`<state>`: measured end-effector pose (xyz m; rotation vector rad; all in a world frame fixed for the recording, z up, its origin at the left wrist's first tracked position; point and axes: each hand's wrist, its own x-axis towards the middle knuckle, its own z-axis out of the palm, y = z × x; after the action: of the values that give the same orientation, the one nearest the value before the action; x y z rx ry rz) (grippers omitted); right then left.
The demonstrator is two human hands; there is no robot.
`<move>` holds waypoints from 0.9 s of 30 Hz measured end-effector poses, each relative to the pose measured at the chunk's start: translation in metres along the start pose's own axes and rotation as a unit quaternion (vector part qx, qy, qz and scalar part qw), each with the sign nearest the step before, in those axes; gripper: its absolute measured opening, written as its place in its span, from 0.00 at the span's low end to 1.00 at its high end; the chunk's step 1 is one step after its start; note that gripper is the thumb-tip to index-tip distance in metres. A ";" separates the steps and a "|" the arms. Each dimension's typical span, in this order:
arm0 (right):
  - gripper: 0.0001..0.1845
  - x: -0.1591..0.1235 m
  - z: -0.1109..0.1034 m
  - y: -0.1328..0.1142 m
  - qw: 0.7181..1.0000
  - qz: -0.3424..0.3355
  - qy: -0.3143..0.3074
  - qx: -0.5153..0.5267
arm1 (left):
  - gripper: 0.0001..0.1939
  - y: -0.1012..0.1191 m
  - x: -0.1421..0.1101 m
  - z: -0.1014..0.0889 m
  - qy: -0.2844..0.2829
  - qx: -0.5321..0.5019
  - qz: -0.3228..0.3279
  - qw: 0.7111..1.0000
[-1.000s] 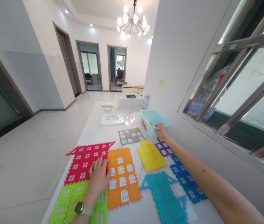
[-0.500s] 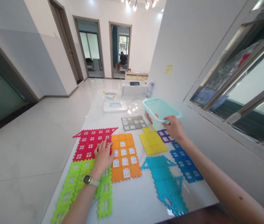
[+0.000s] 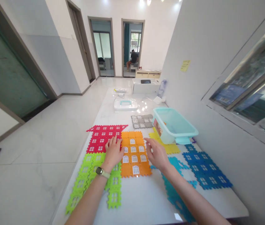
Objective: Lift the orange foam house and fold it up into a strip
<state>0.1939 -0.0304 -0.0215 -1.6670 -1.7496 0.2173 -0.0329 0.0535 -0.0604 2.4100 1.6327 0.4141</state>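
Note:
My left hand [image 3: 114, 153] lies with fingers stretched over the lower right part of the red interlocking panel [image 3: 101, 134], its thumb side at the left edge of the orange panel [image 3: 132, 136]. Beneath my left wrist is the light green panel [image 3: 115, 189]. My right hand [image 3: 157, 154] is beside the orange panel's right edge, index finger extended and the others loosely bent, with nothing seen in it. Close to that hand are the yellow panel [image 3: 172, 148] and the light blue panel [image 3: 173, 187], partly covered by my forearm. White windows are set in the orange panel.
A mint plastic tub [image 3: 181, 123] stands on the yellow panel, an orange piece inside. The dark blue panel [image 3: 207, 168] lies right, the grey panel [image 3: 141, 121] behind. Farther back are a lid [image 3: 125, 104], a white box [image 3: 144, 86] and a bottle [image 3: 162, 88]. A person [image 3: 133, 57] sits beyond a doorway.
My right hand has let go of the tub's rim and moved left to the orange panel. The tub now sits closer, over part of the yellow panel. The camera view has shifted.

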 end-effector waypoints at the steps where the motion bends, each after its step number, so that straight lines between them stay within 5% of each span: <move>1: 0.23 0.012 0.015 0.002 0.999 0.032 -0.010 0.007 | 0.22 0.001 0.000 0.000 0.006 -0.005 -0.003 1.000; 5: 0.25 0.052 0.060 0.019 0.993 0.111 0.001 0.049 | 0.25 0.004 -0.001 0.000 0.041 -0.016 -0.011 0.999; 8: 0.25 0.061 0.074 0.030 0.986 0.132 0.018 0.098 | 0.22 0.006 0.000 0.000 0.041 -0.021 -0.010 0.999; 19: 0.37 0.055 0.078 0.045 0.926 0.207 0.067 0.307 | 0.25 0.009 0.000 0.000 0.030 -0.024 -0.012 0.999; 27: 0.40 0.048 0.067 0.030 0.865 0.202 -0.013 0.459 | 0.24 0.008 0.002 0.003 0.046 -0.029 -0.014 0.998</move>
<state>0.1829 0.0415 -0.0710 -1.2464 -0.9861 1.0823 -0.0244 0.0521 -0.0605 2.3556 1.6670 0.5680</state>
